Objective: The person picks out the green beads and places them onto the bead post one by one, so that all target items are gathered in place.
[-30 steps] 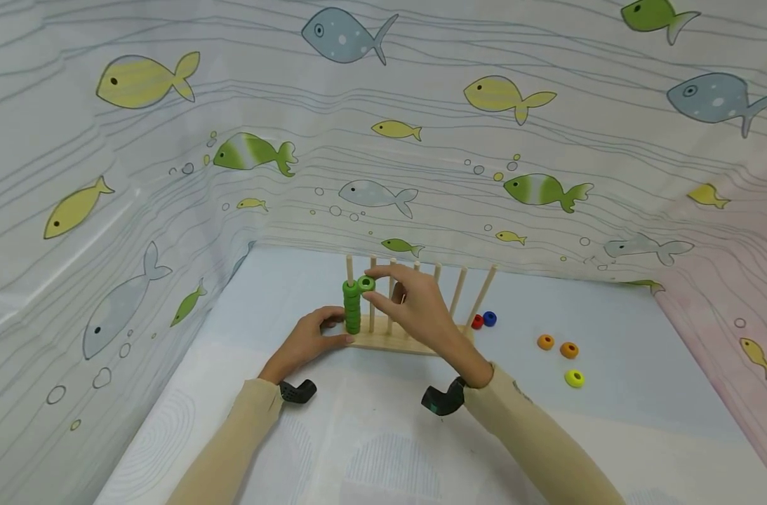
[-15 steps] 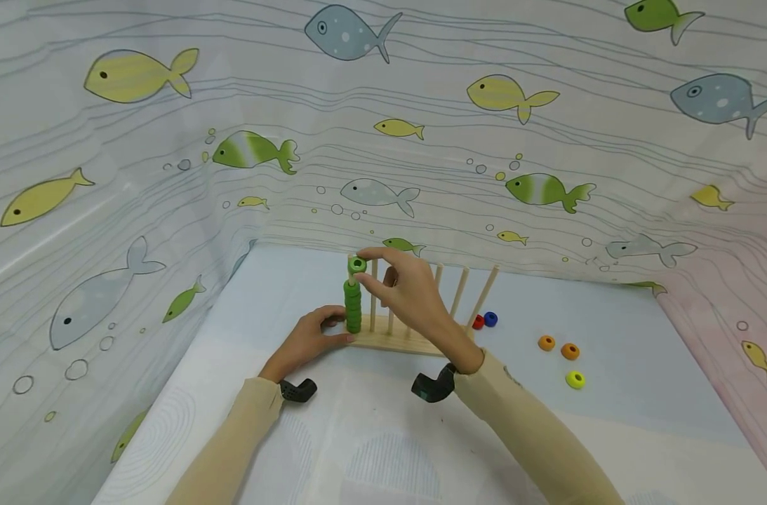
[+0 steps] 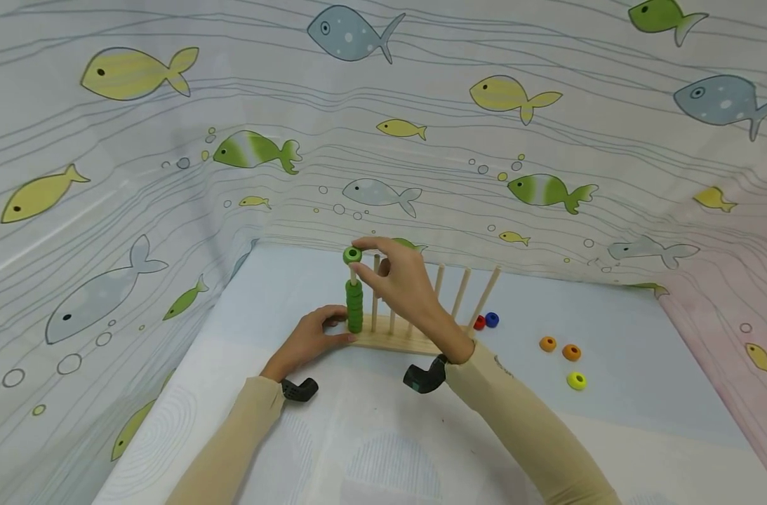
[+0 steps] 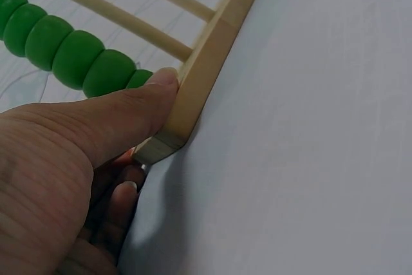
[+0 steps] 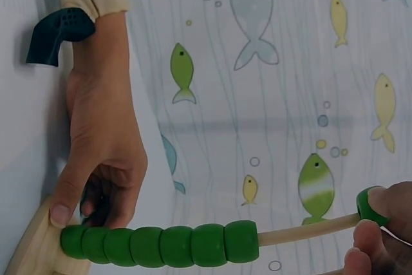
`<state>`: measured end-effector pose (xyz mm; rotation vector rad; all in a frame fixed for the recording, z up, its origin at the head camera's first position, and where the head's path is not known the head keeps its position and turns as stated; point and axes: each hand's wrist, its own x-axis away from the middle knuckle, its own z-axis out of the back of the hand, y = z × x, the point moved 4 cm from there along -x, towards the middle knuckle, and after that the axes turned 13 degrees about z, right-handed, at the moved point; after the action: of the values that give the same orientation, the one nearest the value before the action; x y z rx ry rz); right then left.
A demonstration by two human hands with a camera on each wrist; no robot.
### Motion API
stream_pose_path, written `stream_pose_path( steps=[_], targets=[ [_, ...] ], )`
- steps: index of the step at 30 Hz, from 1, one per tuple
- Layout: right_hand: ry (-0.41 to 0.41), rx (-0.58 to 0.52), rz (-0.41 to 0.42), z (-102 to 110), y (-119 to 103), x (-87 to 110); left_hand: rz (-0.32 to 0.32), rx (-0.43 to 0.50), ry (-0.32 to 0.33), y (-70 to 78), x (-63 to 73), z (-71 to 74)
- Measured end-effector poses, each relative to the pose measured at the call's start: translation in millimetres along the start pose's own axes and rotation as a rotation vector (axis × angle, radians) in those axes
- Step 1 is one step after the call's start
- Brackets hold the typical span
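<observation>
A wooden peg rack (image 3: pixel 396 342) stands on the table with a row of upright pegs. On its leftmost peg several green beads (image 5: pixel 147 246) are stacked from the base up. My right hand (image 3: pixel 398 277) pinches one more green bead (image 3: pixel 352 255) between thumb and fingertips, right at the tip of that peg. In the right wrist view a bare length of peg (image 5: pixel 309 230) shows between this bead and the stack. My left hand (image 3: pixel 310 340) grips the left end of the base, its thumb (image 4: pixel 138 104) on top beside the lowest bead and its other fingers curled behind the end.
Right of the rack lie a red bead (image 3: pixel 479 322) and a blue bead (image 3: pixel 492 320). Further right are two orange beads (image 3: pixel 571 352) and a yellow bead (image 3: pixel 577 381). A fish-patterned sheet (image 3: pixel 295 210) rises behind the table and along both sides.
My right hand has carried its green bead up and slightly left, from beside the stack to the tip of the leftmost peg. The left hand has kept its place on the base.
</observation>
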<state>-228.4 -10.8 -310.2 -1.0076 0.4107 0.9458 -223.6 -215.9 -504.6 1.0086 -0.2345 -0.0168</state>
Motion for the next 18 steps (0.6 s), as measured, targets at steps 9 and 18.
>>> stream_pose_path(
  steps=[9, 18],
  targets=[
    [-0.003, 0.012, -0.042, 0.1, -1.1, -2.7, -0.002, -0.001, 0.004, 0.7, 1.1, -0.5],
    [-0.006, -0.013, -0.097, -0.3, -3.9, -2.6, 0.018, 0.012, 0.003, -0.6, 2.4, -1.2]
  ],
)
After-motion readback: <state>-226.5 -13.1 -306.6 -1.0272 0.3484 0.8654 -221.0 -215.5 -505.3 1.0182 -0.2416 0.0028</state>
